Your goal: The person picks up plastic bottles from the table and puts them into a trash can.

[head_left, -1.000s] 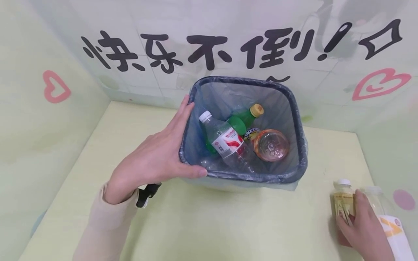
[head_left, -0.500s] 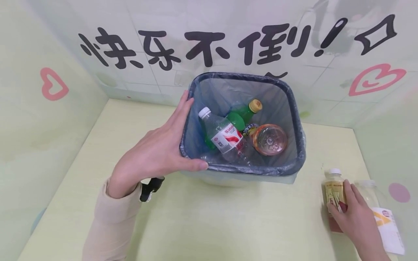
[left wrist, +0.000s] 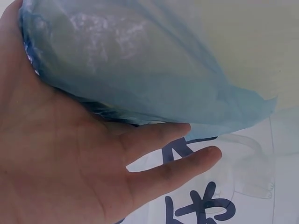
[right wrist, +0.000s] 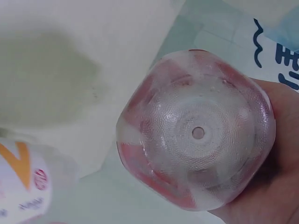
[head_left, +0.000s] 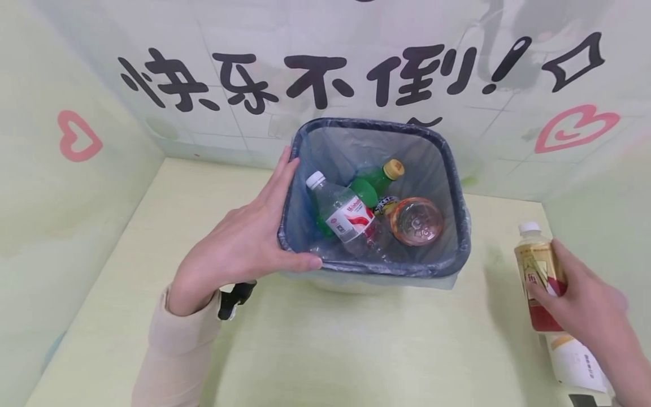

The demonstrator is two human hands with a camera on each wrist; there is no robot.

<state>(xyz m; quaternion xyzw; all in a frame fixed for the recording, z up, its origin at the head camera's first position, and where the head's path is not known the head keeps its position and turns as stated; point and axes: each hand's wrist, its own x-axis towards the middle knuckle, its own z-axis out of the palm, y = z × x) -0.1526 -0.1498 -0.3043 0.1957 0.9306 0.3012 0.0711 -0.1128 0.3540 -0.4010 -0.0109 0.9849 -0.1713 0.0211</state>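
Note:
My left hand (head_left: 229,243) rests against the near left corner of a bin (head_left: 461,226) lined with a bluish plastic bag. Its thumb lies along the front rim, and its straight fingers (left wrist: 173,170) run along the outside in the left wrist view. To the right of the bin, my right hand (head_left: 592,299) grips a plastic bottle (head_left: 534,263) with a white cap and a gold and red label. In the right wrist view the bottle's clear base (right wrist: 198,154) faces the camera. Several bottles lie inside the bin, among them one with a white cap (head_left: 351,217).
Below my right hand, a bottle with a white and orange label (head_left: 574,362) lies on the pale yellow table (head_left: 356,350). A wall with black lettering (head_left: 320,79) rises behind the bin, and side walls stand left and right.
My right hand has lifted the gold and red bottle off the table and moved it up and away from the other bottle. My left hand stays at the bin.

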